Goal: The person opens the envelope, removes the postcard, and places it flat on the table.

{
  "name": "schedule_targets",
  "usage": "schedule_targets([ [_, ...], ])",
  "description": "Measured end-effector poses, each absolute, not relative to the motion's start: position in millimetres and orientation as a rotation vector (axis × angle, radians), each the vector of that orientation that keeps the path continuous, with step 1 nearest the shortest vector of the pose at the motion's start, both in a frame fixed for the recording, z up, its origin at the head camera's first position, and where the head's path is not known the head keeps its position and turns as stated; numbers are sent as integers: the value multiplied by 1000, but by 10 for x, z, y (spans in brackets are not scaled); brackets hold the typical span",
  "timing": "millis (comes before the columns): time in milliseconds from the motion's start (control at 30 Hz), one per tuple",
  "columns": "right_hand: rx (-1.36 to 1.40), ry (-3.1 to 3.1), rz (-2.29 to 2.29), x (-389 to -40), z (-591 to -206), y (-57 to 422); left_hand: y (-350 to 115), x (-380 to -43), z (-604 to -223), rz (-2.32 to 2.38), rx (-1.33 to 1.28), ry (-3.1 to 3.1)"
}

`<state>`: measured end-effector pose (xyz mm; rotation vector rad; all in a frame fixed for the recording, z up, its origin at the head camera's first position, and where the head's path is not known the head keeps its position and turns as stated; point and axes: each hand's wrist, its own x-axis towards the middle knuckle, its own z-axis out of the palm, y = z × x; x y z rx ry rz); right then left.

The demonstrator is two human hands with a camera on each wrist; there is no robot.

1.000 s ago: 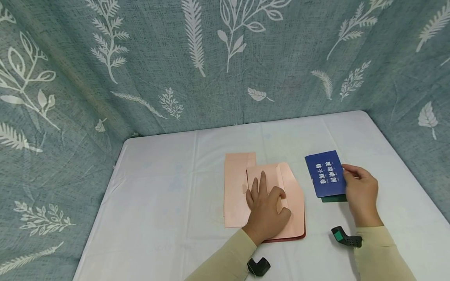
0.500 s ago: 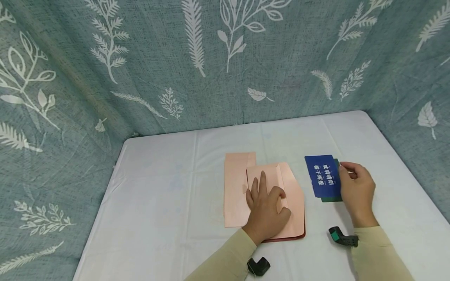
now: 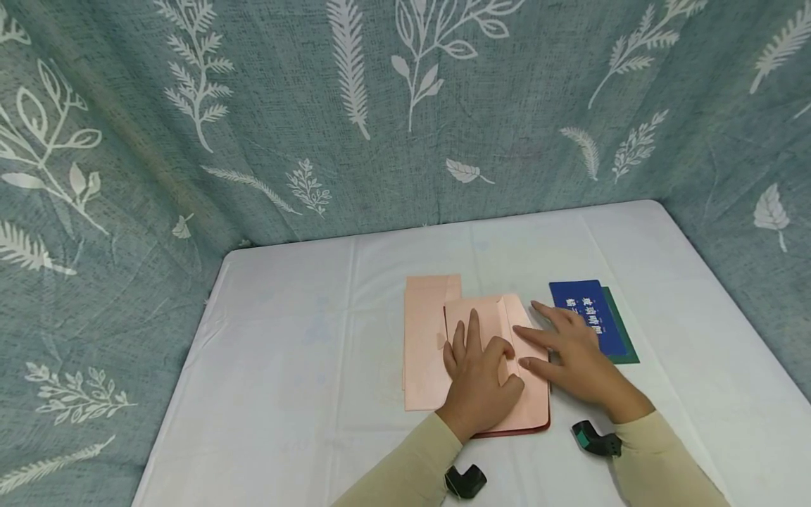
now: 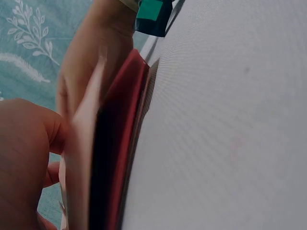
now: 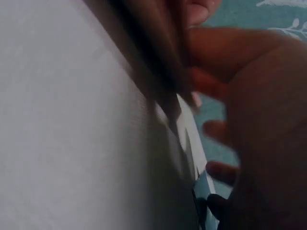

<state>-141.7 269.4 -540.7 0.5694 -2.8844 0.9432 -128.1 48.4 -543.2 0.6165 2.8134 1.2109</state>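
Note:
A pink envelope [image 3: 531, 412] lies on the table, its flap at the right, with a red layer [image 4: 125, 91] beneath it. In the left wrist view a dark gap shows between pink and red. My left hand [image 3: 481, 387] rests on the envelope, several fingers spread across it. From the right, my right hand [image 3: 573, 359] reaches in with extended fingers over the flap side. Its fingertips touch or hover just over the paper. A blue card with white characters [image 3: 579, 290] lies partly behind my right hand, on top of a green card [image 3: 626, 348].
More pink paper [image 3: 423, 338], apparently another envelope, lies partly under the first at the left. White cloth covers the table [image 3: 285, 352]. A patterned blue-green curtain [image 3: 285, 105] hangs along its back and sides. Black camera mounts [image 3: 595, 438] stick out at both wrists.
My right hand has let go of the blue card and moved left to the envelope. The blue card now lies on the green one. My left hand has stayed put.

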Motion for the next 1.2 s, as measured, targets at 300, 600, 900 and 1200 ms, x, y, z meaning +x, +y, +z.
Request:
schedule_targets([
  [300,514,-3010,917,-1393,-5413,2670,479,-1272,-5431,1254,554,2788],
  [600,505,-3030,915,-1396,-5412,2692,354,-1351,-5294,1513,433,2606],
  [900,495,-3039,928,-1415,-5410,2686,-51,-1557,-5091,1882,182,2301],
  [1200,484,-3055,921,-1419,-5397,2687,-526,-1821,-5021,1969,-151,2221],
])
